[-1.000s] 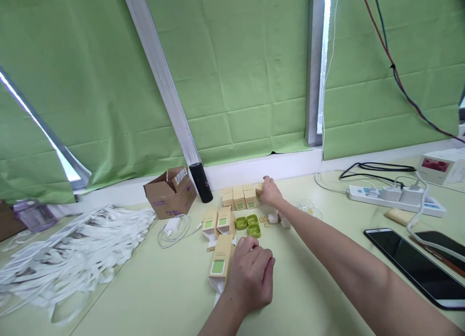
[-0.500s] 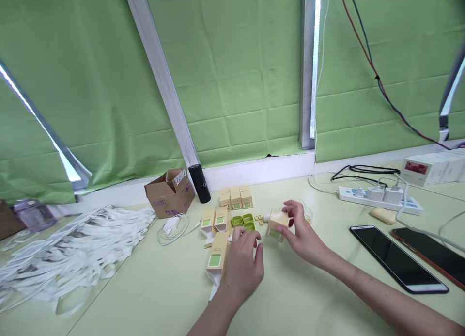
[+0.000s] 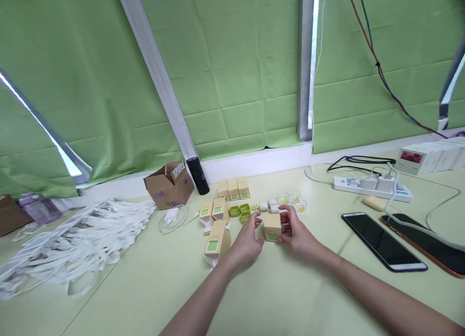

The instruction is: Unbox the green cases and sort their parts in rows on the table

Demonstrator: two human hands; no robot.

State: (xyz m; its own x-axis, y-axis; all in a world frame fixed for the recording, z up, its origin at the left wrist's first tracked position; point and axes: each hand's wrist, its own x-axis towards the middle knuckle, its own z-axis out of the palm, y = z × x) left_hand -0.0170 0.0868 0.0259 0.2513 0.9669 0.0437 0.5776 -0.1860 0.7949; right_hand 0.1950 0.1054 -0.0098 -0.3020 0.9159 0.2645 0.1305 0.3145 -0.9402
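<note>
A small tan box with a green label (image 3: 272, 228) stands on the pale green table between my two hands. My right hand (image 3: 297, 234) grips its right side with curled fingers. My left hand (image 3: 247, 243) touches its left side, fingers bent round it. A longer tan box (image 3: 215, 241) lies just left of my left hand. Behind it stand two more small boxes (image 3: 212, 211), and a row of three boxes (image 3: 233, 188) stands near the wall. Green trays (image 3: 240, 212) lie between these.
A cardboard carton (image 3: 168, 188) and a black cylinder (image 3: 197, 175) stand at the back. A heap of white straps (image 3: 65, 239) covers the left. Two phones (image 3: 384, 241) and a power strip (image 3: 370, 186) with cables lie to the right. Small white pieces (image 3: 273, 205) lie behind the hands.
My right hand took a box from the row at the wall and brought it toward me. My left hand left the long box and came to the carried box.
</note>
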